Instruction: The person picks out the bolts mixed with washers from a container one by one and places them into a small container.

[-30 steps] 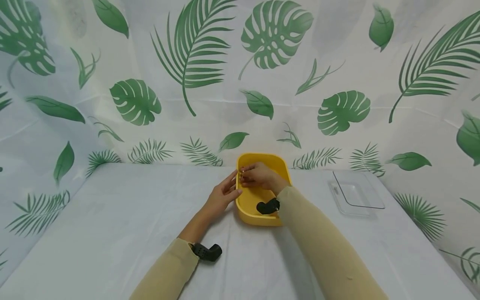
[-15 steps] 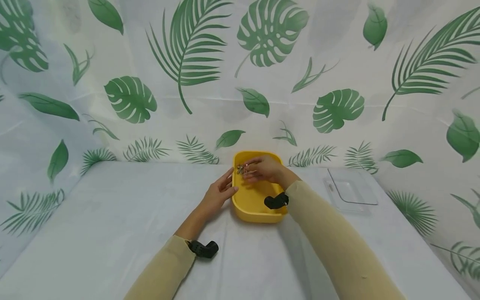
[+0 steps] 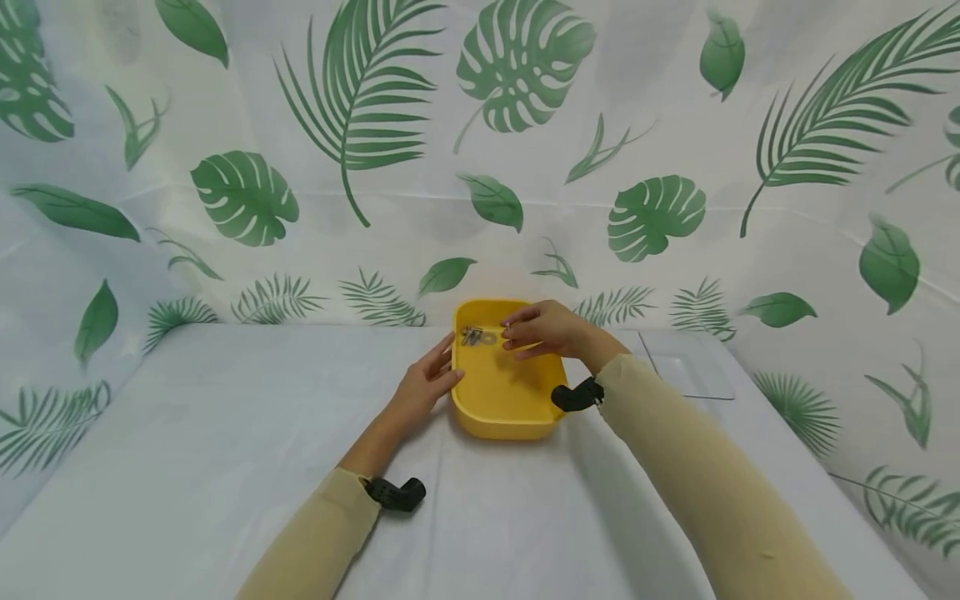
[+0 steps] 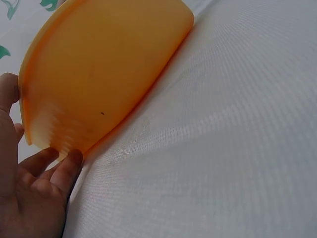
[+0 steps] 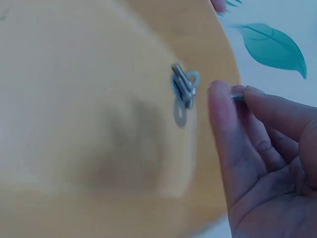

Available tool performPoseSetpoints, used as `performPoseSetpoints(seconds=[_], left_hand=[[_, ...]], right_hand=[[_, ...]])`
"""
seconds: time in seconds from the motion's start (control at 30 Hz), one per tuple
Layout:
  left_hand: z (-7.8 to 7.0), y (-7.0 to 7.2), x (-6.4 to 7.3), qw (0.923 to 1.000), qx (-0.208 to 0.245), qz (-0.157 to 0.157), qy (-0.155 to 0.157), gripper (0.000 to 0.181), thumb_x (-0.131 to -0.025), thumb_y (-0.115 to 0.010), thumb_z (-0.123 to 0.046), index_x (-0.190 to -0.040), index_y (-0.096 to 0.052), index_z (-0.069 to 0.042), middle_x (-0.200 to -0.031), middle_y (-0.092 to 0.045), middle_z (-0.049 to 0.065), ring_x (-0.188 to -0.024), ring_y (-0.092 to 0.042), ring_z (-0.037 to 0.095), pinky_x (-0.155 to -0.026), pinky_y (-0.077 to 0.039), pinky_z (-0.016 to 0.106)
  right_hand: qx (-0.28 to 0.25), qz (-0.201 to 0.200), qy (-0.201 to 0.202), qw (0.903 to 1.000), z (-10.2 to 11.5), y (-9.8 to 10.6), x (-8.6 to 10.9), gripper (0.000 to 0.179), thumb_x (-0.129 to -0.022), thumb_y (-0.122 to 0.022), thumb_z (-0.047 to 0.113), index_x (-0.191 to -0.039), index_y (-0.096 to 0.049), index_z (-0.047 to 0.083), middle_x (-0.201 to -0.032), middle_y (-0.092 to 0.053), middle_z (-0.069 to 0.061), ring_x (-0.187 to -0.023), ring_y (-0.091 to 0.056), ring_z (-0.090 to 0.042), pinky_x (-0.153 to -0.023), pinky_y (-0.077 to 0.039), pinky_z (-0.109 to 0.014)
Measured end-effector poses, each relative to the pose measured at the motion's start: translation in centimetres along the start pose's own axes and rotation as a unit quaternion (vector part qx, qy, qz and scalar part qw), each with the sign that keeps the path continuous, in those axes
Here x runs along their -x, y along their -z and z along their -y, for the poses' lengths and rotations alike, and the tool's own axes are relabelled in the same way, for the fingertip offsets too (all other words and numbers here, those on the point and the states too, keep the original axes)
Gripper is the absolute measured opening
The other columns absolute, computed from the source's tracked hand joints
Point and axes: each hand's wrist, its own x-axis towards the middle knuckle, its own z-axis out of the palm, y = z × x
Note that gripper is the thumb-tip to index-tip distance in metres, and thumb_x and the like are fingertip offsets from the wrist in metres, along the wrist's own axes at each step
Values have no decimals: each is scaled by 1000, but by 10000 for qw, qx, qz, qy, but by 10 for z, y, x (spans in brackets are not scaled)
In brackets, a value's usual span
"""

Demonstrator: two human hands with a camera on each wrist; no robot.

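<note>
A yellow plastic bin stands on the cloth-covered table. My left hand rests against its left side, with the thumb at the rim; in the left wrist view, fingertips touch the outer wall low down. My right hand is above the bin's far right part, pinching a small metal bolt between thumb and finger. Most of that bolt is hidden by the fingers. Inside the bin, at the far left, lie metal bolts and flat washers in a small pile.
A clear plastic tray or lid lies on the table to the right, partly behind the right forearm. White cloth covers the table. A leaf-printed curtain hangs behind it. Each wrist wears a black camera.
My right hand has lifted from the pile and moved right with the bolt, uncovering the bolts and washers. The left hand stays at the bin's side. The head view has shifted slightly.
</note>
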Motion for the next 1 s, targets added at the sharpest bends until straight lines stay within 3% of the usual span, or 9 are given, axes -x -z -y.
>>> performPoseSetpoints(seconds=[0.13,0.27,0.43,0.63,0.87,1.0], left_hand=[[1,2,1,10000,5,21,-42,67,-102,-60,-27,-161,-27,-35,-163,-38,10,-148,-42,29,-117,-43,47],[1,3,1,9999,64,74,-80,68,-103,-58,-25,-161,-26,-32,-164,-36,11,-149,-40,30,-118,-41,49],[1,2,0,9998,94,149,-46,68,-103,-58,-24,-162,-24,-32,-165,-34,12,-150,-38,30,-119,-40,49],[-1,1,1,9999,115,113,-18,69,-103,-58,-24,-162,-24,-33,-165,-34,11,-149,-40,31,-117,-43,48],[-2,1,1,9999,68,91,62,69,-102,-59,-25,-162,-24,-34,-166,-33,10,-151,-38,31,-117,-42,47],[-2,1,0,9999,51,88,45,69,-102,-59,-26,-161,-25,-35,-166,-32,10,-151,-38,31,-117,-42,48]], right_hand=[[-55,-28,141,9999,-1,9,8,44,-99,-63,8,-140,-54,-5,-117,-71,-14,-105,-74,-26,-98,-58,-42],[-34,-196,191,9996,-3,19,18,40,-98,-65,9,-135,-58,-3,-102,-74,-5,-105,-75,-27,-93,-60,-39],[226,-398,177,9988,-8,32,32,40,-98,-66,12,-135,-60,-1,-114,-73,-14,-105,-74,-28,-86,-63,-31],[644,-646,277,9954,-20,51,44,43,-98,-66,16,-138,-58,0,-126,-69,-16,-108,-72,-28,-89,-63,-32],[843,-937,191,9918,-33,81,60,45,-99,-65,21,-139,-57,1,-104,-75,2,-96,-73,-16,-87,-63,-28],[884,-1101,164,9898,-38,99,67,48,-101,-63,22,-142,-53,-1,-100,-73,8,-98,-74,-15,-88,-62,-27]])
